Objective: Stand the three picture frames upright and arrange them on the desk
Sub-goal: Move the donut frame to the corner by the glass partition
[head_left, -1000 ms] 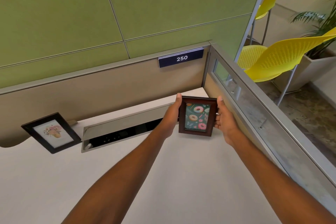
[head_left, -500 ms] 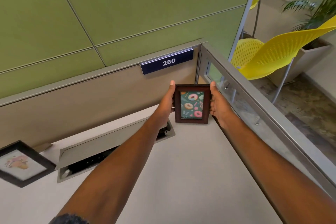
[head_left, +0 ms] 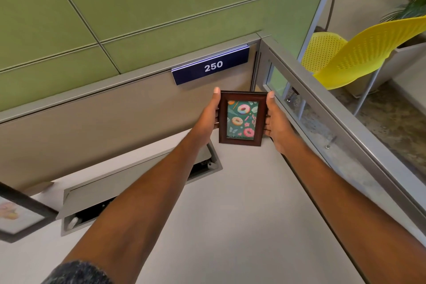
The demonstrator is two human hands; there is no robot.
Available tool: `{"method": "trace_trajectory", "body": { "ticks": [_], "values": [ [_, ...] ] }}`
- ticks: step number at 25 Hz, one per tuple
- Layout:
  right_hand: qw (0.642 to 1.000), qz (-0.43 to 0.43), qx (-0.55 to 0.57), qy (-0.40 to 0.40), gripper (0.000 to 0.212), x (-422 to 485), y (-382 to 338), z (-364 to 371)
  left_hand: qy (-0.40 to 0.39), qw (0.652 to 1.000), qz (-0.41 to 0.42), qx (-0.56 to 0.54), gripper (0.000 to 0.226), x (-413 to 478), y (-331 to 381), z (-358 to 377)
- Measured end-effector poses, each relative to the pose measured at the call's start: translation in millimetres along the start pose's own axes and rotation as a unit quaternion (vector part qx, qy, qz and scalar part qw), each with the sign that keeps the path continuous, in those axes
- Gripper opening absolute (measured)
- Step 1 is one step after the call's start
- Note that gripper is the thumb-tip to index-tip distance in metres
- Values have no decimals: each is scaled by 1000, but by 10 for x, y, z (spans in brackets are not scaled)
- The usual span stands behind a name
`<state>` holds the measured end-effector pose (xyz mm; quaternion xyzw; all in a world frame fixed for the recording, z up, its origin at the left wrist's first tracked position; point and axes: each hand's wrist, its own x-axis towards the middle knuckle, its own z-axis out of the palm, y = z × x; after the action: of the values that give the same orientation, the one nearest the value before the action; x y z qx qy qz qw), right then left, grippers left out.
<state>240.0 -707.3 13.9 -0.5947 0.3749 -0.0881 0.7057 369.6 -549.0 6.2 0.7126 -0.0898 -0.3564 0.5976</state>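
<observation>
Donut frame (head_left: 241, 118) farther back, near desk (head_left: 242, 214) corner.

Bare forearms; dark speckled sleeve (head_left: 78, 272) at left elbow

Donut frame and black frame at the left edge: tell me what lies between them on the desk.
Head view: the open cable tray recessed in the desk, crossed by the left forearm, lies between the donut frame and black frame.

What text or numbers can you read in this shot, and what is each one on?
"250": white digits on the dark blue nameplate fixed to the partition behind the desk.
Doughnut picture frame held in both hands: drawings only, no words that I can read.
Black-framed picture at the left edge: blurred and cut off, no text legible.
Small marks inside the open cable tray: too small to read.
</observation>
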Motion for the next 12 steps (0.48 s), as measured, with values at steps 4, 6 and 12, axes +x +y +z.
{"method": "trace_trajectory", "body": {
  "ticks": [4, 6, 12],
  "values": [
    [1000, 4, 2, 5, 68, -6, 45, -28, -12, 1000, -8, 4, 68, -50, -26, 31],
    [1000, -11, 7, 4, 62, -21, 72, -46, -8, 1000, 1, 13, 61, -117, -27, 55],
    [999, -41, 1, -10, 58, -237, 143, -82, 77, 987, 38, 138, 70, -435, -149, -51]
  ]
}}
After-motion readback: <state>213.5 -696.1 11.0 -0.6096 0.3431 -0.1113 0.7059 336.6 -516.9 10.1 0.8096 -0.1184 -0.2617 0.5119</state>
